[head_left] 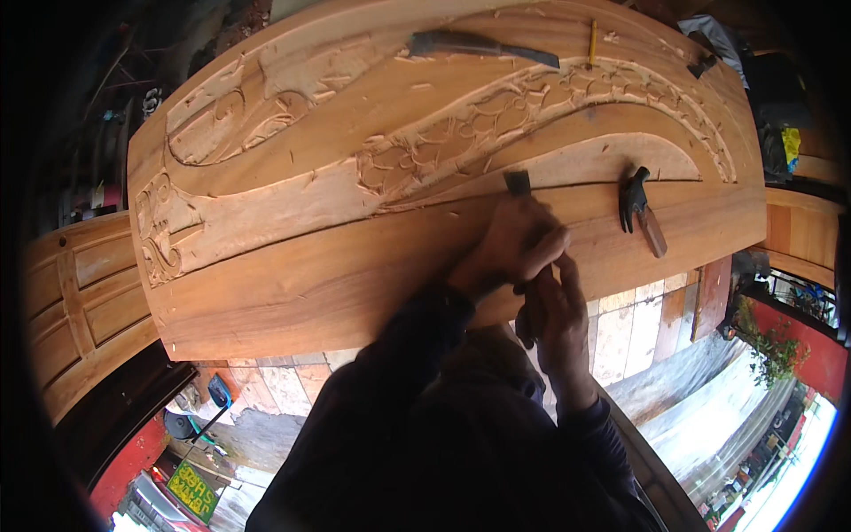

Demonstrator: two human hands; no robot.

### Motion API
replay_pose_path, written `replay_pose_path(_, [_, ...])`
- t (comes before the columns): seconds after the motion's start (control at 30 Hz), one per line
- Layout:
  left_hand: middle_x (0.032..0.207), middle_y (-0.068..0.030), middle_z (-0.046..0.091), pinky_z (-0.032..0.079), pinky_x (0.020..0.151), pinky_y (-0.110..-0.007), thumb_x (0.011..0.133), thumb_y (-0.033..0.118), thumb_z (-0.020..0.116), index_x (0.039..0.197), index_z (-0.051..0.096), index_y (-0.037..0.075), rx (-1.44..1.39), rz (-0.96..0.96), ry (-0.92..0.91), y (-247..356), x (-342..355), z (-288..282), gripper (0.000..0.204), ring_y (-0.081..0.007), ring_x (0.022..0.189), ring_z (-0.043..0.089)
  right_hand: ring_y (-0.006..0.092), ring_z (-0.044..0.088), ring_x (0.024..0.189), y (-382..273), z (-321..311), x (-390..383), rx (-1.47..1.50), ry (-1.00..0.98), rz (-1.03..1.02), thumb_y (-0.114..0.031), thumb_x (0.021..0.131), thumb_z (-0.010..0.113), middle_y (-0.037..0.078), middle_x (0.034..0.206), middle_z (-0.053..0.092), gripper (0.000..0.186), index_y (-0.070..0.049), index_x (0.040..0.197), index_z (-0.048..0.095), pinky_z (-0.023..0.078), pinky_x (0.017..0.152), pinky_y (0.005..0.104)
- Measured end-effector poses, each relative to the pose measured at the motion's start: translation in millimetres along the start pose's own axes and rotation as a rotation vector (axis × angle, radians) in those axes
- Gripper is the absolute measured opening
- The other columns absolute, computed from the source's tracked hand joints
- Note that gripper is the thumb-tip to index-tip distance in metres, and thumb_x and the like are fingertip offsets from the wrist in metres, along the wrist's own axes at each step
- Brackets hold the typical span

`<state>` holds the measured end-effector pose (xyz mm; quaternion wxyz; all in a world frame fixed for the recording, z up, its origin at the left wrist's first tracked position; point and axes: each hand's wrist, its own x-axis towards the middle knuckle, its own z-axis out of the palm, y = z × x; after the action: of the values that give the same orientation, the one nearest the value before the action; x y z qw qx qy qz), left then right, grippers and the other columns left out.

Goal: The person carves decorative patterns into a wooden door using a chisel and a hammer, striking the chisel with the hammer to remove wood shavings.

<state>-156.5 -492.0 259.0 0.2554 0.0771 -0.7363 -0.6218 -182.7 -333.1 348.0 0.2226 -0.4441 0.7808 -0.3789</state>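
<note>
A wide carved wooden panel (355, 284) lies in front of me, with curling relief and a scaly band cut into its surface. My left hand (523, 238) is closed round the shaft of a chisel, slightly blurred. The flat dark blade of the chisel (517, 183) shows beyond my fingers, over the edge of a smooth recessed area. Nearer to me, my right hand (560, 324) is wrapped round the chisel's handle end, partly hiding it. A claw hammer (640, 208) with a wooden handle rests on the panel to the right of my hands.
Toward the panel's far edge lie another dark-handled blade tool (479, 46) and a yellow pencil (593, 43). Wood chips are scattered over the carving. A panelled wooden door (84, 284) stands at the left. Tiled floor (629, 332) shows below the near edge, with a plant (771, 346) at right.
</note>
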Motion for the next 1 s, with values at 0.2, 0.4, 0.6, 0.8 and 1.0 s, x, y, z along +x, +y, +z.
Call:
replay_pose_path(0.2, [0.065,-0.0126,0.065,0.050,0.069,-0.043,0.091,0.025,0.052,0.070,0.067,0.004,-0.100,0.088,0.038,0.5,-8.6,6.8,0.033,-0.0319,0.063,0.063,0.0276,0.069,0.091,-8.5,-8.2,-0.9,-0.038,-0.010,-0.034,0.011,0.086,0.061,0.018,0.127,0.060,0.032,0.006,0.116,0.069,0.055,0.063,0.0366])
replay_pose_path(0.4, [0.064,-0.0121,0.064,0.049,0.064,-0.043,0.091,0.024,0.051,0.069,0.066,0.004,0.046,0.105,0.057,-8.5,3.2,9.1,0.034,-0.0321,0.060,0.062,0.0271,0.070,0.090,10.1,-14.4,13.6,-0.317,-0.137,-0.243,0.017,0.090,0.056,0.020,0.126,0.059,0.025,0.009,0.112,0.067,0.056,0.068,0.0384])
replay_pose_path(0.6, [0.065,-0.0113,0.064,0.050,0.064,-0.043,0.091,0.025,0.055,0.070,0.065,0.004,0.053,0.106,0.082,-6.1,7.0,13.1,0.032,-0.0330,0.063,0.062,0.0221,0.069,0.095,3.6,-16.6,10.1,-0.098,-0.008,-0.101,0.015,0.091,0.055,0.020,0.125,0.058,0.020,0.009,0.107,0.065,0.057,0.071,0.0365])
replay_pose_path(0.8, [0.071,-0.0061,0.062,0.049,0.064,-0.040,0.083,0.025,0.065,0.084,0.066,0.008,0.310,0.507,0.304,23.9,33.9,32.3,0.017,-0.0282,0.063,0.063,0.0080,0.051,0.048,6.3,-78.2,22.0,0.495,-0.145,0.318,-0.008,0.107,0.048,0.004,0.072,0.058,0.022,-0.002,0.127,0.057,0.037,0.042,0.0238])
replay_pose_path(1.0, [0.077,-0.0027,0.059,0.048,0.060,-0.038,0.080,0.029,0.081,0.099,0.068,0.012,0.632,0.178,0.188,59.6,-12.8,42.3,0.028,-0.0220,0.064,0.061,0.0245,0.069,0.069,63.9,-124.2,10.3,0.790,-0.383,0.349,-0.053,0.093,0.074,0.020,0.096,0.070,0.075,0.005,0.136,0.050,0.054,0.055,0.0296])
